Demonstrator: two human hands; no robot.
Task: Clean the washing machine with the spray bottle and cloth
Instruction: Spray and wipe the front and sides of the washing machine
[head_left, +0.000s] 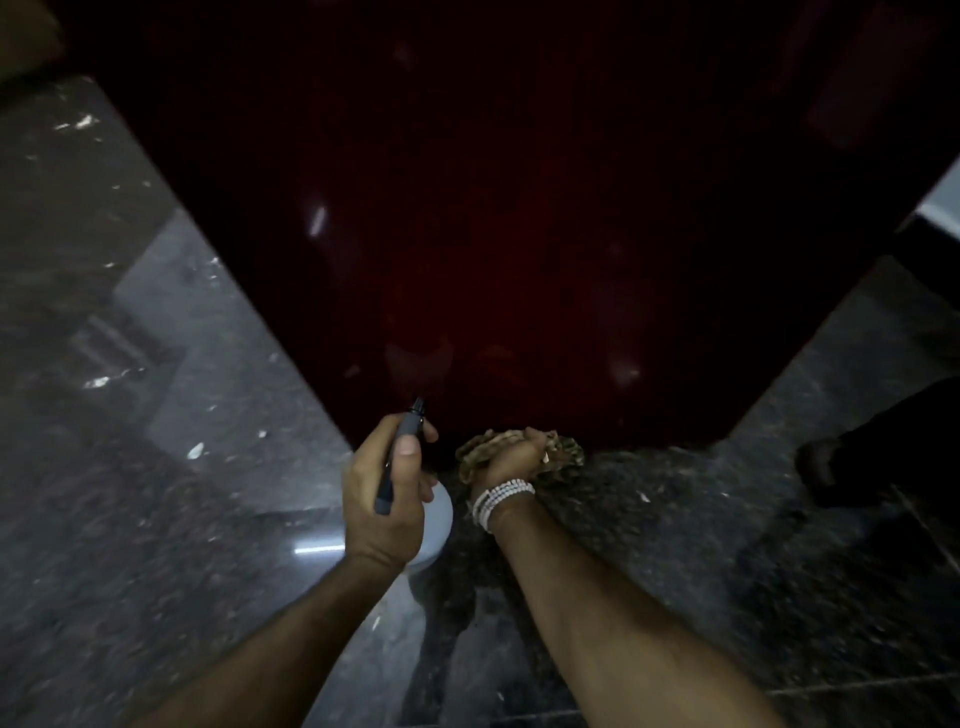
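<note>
The washing machine (519, 208) shows as a tall dark red glossy panel filling the upper middle of the head view. My left hand (387, 499) grips the spray bottle (434, 525), whose white body sits under the palm; its dark nozzle points at the panel's lower edge. My right hand (511, 457), with pale bead bracelets on the wrist, presses a bunched patterned cloth (563, 449) against the bottom edge of the panel, close to the floor.
Dark polished stone floor (156, 415) surrounds the machine on the left, right and in front. A dark foot or shoe (852, 467) stands at the right. A pale edge of another object (943, 208) shows at the far right.
</note>
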